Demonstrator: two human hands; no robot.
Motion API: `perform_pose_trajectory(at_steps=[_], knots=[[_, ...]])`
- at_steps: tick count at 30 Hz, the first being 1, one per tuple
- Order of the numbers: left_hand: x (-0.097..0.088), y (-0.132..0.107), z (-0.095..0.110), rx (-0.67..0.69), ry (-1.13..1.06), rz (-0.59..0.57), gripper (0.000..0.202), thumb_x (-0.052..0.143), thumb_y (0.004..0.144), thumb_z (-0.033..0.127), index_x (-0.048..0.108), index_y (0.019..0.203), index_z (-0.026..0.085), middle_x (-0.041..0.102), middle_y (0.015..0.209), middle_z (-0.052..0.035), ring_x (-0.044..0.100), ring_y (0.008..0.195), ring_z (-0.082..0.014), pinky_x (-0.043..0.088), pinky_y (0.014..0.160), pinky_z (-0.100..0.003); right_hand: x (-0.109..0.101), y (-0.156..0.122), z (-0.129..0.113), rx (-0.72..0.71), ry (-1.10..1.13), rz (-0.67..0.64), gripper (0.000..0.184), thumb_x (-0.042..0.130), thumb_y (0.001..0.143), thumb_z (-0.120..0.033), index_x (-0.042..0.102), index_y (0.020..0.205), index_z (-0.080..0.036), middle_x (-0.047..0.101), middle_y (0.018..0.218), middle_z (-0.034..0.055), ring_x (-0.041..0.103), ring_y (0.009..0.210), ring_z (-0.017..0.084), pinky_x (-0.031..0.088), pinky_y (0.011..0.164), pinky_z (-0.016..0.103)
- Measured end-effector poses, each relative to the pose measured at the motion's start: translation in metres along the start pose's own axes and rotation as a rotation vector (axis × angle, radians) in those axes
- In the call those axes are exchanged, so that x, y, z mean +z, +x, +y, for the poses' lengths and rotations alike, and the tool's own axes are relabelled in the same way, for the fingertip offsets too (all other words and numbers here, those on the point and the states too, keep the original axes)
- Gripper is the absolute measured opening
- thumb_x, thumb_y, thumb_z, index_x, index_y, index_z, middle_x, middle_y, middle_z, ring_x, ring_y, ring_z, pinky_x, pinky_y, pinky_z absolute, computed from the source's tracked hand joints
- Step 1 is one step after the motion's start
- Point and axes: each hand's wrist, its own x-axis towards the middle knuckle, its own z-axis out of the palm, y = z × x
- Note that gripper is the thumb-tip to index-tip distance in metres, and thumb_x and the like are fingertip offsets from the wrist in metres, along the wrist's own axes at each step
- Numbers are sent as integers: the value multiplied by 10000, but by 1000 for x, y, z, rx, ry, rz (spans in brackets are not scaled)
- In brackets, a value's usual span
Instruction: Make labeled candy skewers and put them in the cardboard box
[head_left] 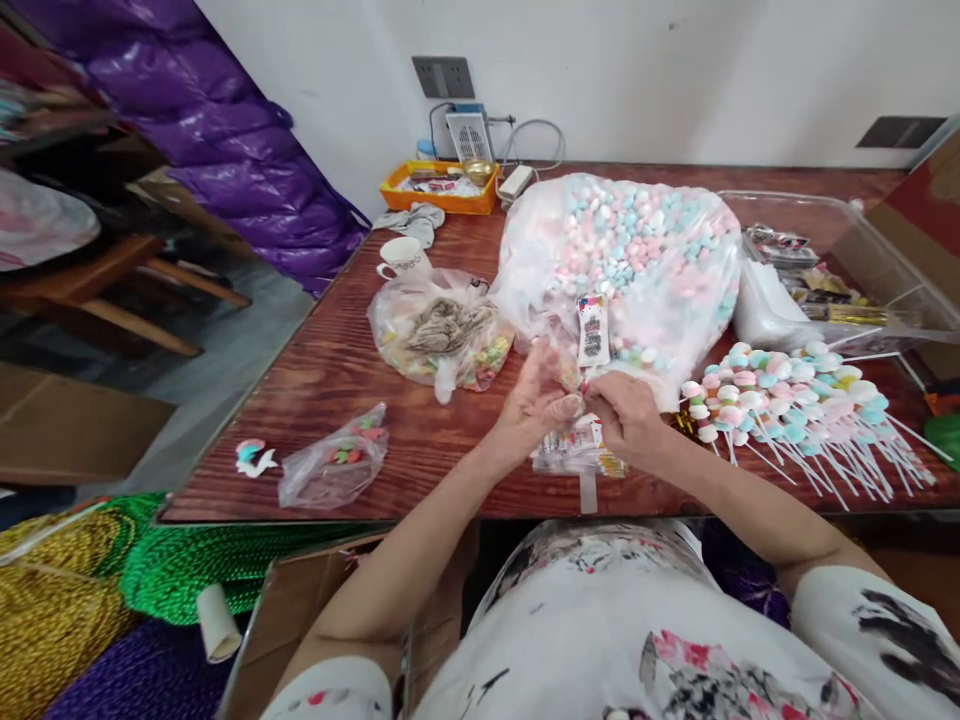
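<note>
With fingers of left hand [529, 400] and right hand [628, 415] pinched narrow on a piece [584, 385] too small to name, best steady it over the packets [566, 450] near the front edge of the desk [427, 440]

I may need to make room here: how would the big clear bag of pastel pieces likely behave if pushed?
The clear bag would probably sag and bulge, since its thin film looks wrinkled and slack. The many small pastel pieces look loose, so they would likely shift inside. Tipping seems unlikely, given its low, broad spread on the table.
</note>
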Motion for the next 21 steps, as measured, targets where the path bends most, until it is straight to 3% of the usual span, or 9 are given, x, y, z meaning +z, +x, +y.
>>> perform_pose_trajectory(at_steps=[3,5,9,12,15,18,21], knots=[[11,-18,-5,-220,-278,-202,673,618,872,459,390,1456,215,661,1128,-99,651,919,-164,523,808,-278,4,5,-2,-153,-40,117,154,428,899,-130,497,784,-205,531,674,12,473,651,153,378,653,291],[10,-28,-10,-245,-214,-208,569,618,874,417,499,1366,158,687,999,-81,650,827,-154,524,757,-266,9,1,-6,-82,44,146,145,454,899,-152,512,777,-204,532,666,5,476,638,146,378,641,285],[-4,-54,-18,-16,375,59,314,532,893,243,634,1174,148,693,1023,-106,628,943,-194,508,873,-346,28,-18,-18,408,569,-22,152,578,826,-262,525,700,-196,505,571,-36,430,523,107,343,542,248],[-10,-83,-17,114,691,65,291,468,867,135,665,1079,164,690,1016,-120,612,970,-203,500,888,-372,46,-33,-35,790,1045,-247,240,670,724,-352,505,646,-196,448,489,-65,339,434,78,266,454,225],[-17,-113,-8,127,776,27,270,464,846,116,663,1023,156,693,998,-126,614,963,-201,500,887,-368,59,-44,-53,1030,1262,-501,265,724,669,-355,515,651,-194,417,446,-81,299,384,66,233,415,221],[-51,-150,8,-61,770,7,252,448,861,137,661,995,153,704,947,-114,629,929,-179,497,869,-318,61,-47,-54,1016,1171,-619,219,702,754,-367,591,782,-181,504,506,-55,373,424,75,261,431,214],[-91,-213,34,-517,765,-62,222,484,849,151,679,954,165,715,906,-79,646,850,-155,488,811,-266,53,-51,-36,823,1002,-568,267,630,856,-380,605,1063,-214,609,659,-22,483,533,102,357,494,219]])
